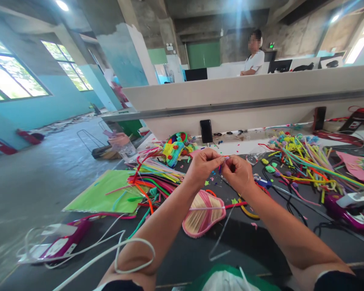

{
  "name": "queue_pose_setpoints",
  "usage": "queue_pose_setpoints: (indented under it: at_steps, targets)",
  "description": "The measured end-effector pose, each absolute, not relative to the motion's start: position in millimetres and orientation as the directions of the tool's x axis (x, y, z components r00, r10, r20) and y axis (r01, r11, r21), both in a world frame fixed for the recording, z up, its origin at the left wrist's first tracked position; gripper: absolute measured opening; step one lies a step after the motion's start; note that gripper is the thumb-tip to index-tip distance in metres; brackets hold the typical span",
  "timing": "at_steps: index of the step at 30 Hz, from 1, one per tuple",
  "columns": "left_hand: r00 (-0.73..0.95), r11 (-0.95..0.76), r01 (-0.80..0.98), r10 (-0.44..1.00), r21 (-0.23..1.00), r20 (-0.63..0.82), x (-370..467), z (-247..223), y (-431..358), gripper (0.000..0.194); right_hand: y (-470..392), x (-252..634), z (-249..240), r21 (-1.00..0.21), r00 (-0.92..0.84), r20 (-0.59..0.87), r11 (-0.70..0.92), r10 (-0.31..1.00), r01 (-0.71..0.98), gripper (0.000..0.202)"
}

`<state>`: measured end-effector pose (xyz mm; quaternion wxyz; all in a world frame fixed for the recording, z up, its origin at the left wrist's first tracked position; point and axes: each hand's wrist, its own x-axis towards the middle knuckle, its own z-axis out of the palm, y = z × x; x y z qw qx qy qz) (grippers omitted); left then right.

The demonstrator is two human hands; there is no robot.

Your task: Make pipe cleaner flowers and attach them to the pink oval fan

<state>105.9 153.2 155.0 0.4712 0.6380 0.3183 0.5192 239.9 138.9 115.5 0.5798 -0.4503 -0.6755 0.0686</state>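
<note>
Over the middle of the dark table, my left hand (204,163) and my right hand (237,171) meet with fingertips pinched together. Between them is a small fuzzy purple pipe cleaner (220,167), mostly covered by the fingers; a bit of red shows at its top. Below the hands lies a pink-edged woven insole (204,214) with pink stripes. Under my left forearm, a bundle of colourful pipe cleaners (162,176) spreads out. A yellow and blue fuzzy slipper-like piece (173,151) rests beyond it.
A green sheet (103,192) lies at left, near a purple power strip (66,242) with white cables. Another purple strip (348,212) and a pipe cleaner pile (312,161) are at right. A phone (206,131) leans on the partition (176,119); a person (254,60) is behind it.
</note>
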Motion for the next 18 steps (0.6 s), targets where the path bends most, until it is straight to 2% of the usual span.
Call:
queue_pose_setpoints:
  at_steps: [2,3,5,7,9,13,18]
  targets:
    - [0.26,-0.335,-0.125,0.897,0.934,0.357,106,156,153,0.018,138,241,117,-0.715,0.09,0.659,0.584,0.747,0.384,0.021]
    - [0.268,-0.308,-0.159,0.901,0.938,0.341,105,158,153,0.017,137,242,118,-0.79,0.06,0.591,0.562,0.805,0.244,0.02]
    - [0.29,-0.228,-0.224,0.913,0.948,0.288,103,161,154,0.017,138,243,120,-0.905,-0.058,0.419,0.412,0.906,-0.105,0.019]
    - [0.293,-0.135,-0.271,0.932,0.953,0.215,100,164,154,0.019,139,244,120,-0.895,-0.196,0.295,0.198,0.935,-0.4,0.019]
    - [0.278,-0.069,-0.302,0.948,0.951,0.157,99,166,154,0.021,140,242,118,-0.82,-0.315,0.257,0.033,0.914,-0.572,0.018]
    - [0.28,-0.057,-0.325,0.948,0.944,0.153,100,164,150,0.02,141,235,111,-0.726,-0.47,0.264,-0.147,0.842,-0.671,0.022]
    - [0.266,-0.074,-0.356,0.948,0.931,0.177,104,157,146,0.022,144,231,105,-0.735,-0.414,0.26,-0.1,0.872,-0.671,0.026]
